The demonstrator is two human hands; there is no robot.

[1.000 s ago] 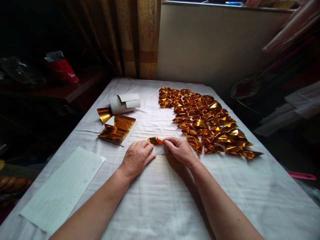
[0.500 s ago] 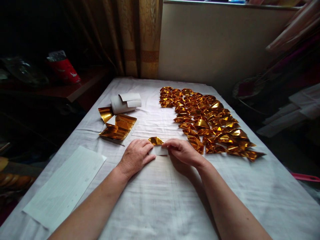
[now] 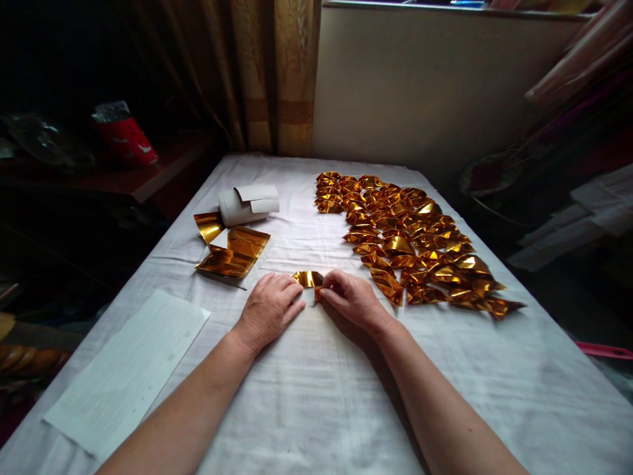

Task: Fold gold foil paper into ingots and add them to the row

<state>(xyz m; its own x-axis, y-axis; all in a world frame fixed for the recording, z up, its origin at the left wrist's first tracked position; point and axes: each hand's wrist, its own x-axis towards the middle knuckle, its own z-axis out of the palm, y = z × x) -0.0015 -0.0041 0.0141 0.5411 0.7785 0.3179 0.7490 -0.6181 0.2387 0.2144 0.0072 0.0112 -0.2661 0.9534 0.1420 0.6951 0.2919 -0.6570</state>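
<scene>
Between my two hands lies a small sheet of gold foil paper [image 3: 308, 280] with a white back, partly folded, on the white cloth. My left hand [image 3: 273, 302] presses its left side down, fingers close together over the edge. My right hand [image 3: 352, 295] pinches the right side, where a corner is turned over and shows gold. The fingers hide both ends of the sheet. To the right, rows of folded gold foil pieces [image 3: 398, 245] cover the cloth. At the left lie flat gold foil sheets [image 3: 240, 252] and a white paper roll [image 3: 236, 207].
A pale lined sheet of paper [image 3: 131, 369] rests on the table's left side. Beyond the table stand a dark red side table [image 3: 163, 170] with a red container [image 3: 129, 138], and a curtain [image 3: 277, 79]. A pink handle [image 3: 606, 351] shows past the right edge.
My right hand has moved slightly left and turned the right part of the foil paper over, so gold shows where white was. My left hand has stayed nearly in place.
</scene>
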